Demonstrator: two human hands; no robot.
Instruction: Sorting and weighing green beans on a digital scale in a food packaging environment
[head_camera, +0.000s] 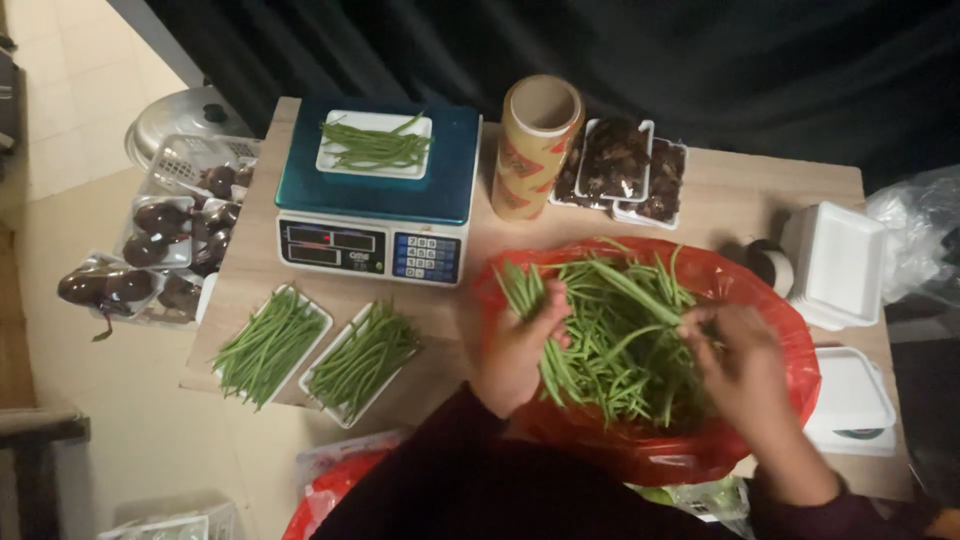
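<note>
A red plastic bag (770, 300) lies open on the wooden table, full of long green beans (625, 330). My left hand (520, 350) grips a bunch of these beans at the bag's left side. My right hand (740, 365) is down among the beans at the right, fingers pinching some pods. A blue-topped digital scale (375, 215) stands at the back left with a white tray of beans (375, 145) on its platform. Two more white trays filled with beans (265, 345) (360, 360) lie at the table's front left.
A roll of cling film (537, 145) stands upright beside the scale, with trays of dark dried food (625, 165) behind the bag. Stacked empty white trays (840, 265) and a tape roll (768, 262) sit at the right. Wrapped aubergines (150, 260) lie on the floor at left.
</note>
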